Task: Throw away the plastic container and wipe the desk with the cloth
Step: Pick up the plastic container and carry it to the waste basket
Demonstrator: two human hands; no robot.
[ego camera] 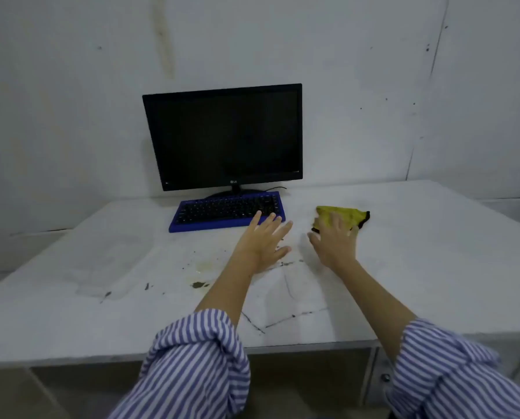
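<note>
A clear plastic container [110, 264] lies on the left part of the white desk [419, 267], faint against the surface. A yellow cloth [343, 214] with a dark edge lies crumpled at the right, beyond my right hand [335, 241]. That hand is spread with straight fingers, and its fingertips overlap the cloth's near edge. My left hand [264, 240] hovers flat with fingers extended just in front of the keyboard, holding nothing. Brown stains and crumbs [201, 284] mark the desk between the container and my left arm.
A black monitor [224, 137] stands at the back against the wall, with a blue-framed keyboard [227, 211] in front of it. The desk's front edge runs below my striped sleeves. Dark cracks [268, 323] cross the desk surface near the front.
</note>
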